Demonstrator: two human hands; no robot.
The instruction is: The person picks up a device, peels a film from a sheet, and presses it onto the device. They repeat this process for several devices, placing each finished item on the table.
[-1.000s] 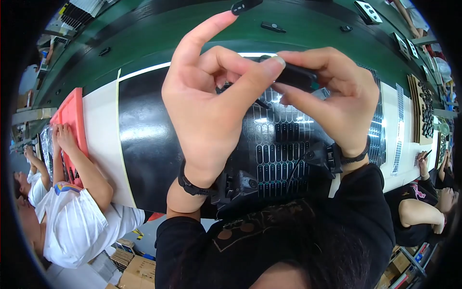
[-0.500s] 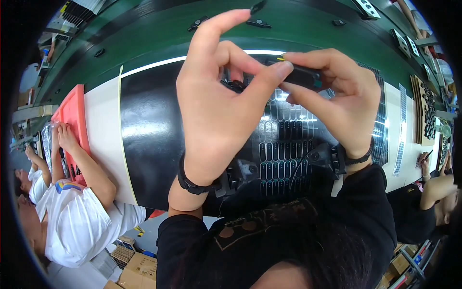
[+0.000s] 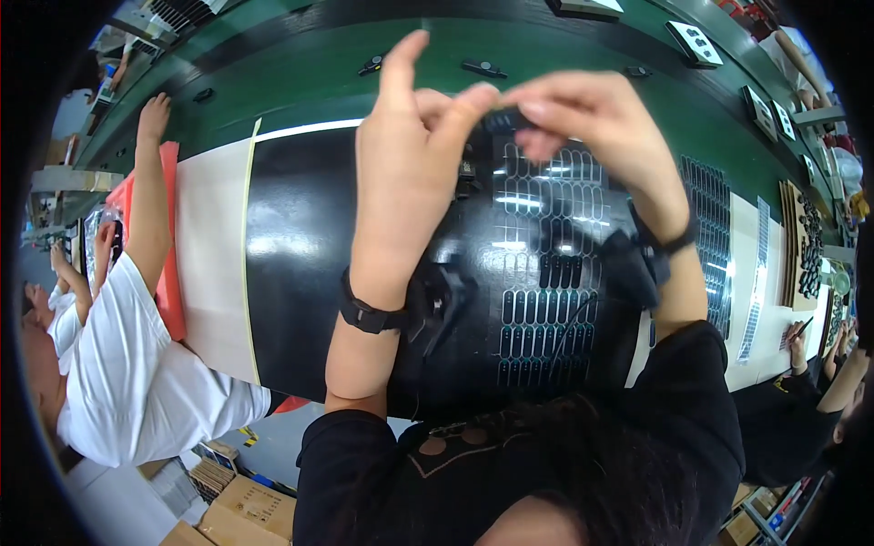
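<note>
My right hand [image 3: 592, 118] is closed round a small black oblong device [image 3: 503, 120] above the far part of the black mat [image 3: 309, 237]. My left hand [image 3: 410, 168] meets it at the near-left end, thumb against the fingers of my right hand, index finger raised. Motion blurs both sets of fingertips. Below the left thumb, a small dark part [image 3: 466, 173] shows against the mat; its kind is unclear. Under my hands lies a clear sheet of oval stickers [image 3: 551, 309], with black ovals left in the nearer rows and mostly bare outlines farther up.
A green conveyor [image 3: 300, 82] runs along the far side, carrying small black devices [image 3: 484, 69] and white trays [image 3: 694, 44]. More sticker sheets [image 3: 706, 209] lie to the right. At left a person in a white shirt [image 3: 146, 364] sits beside a red tray [image 3: 169, 246].
Both hands have shifted farther away, with the device turned and partly covered by fingers. A dark piece seen at my left index fingertip no longer shows. The person at left has reached toward the conveyor.
</note>
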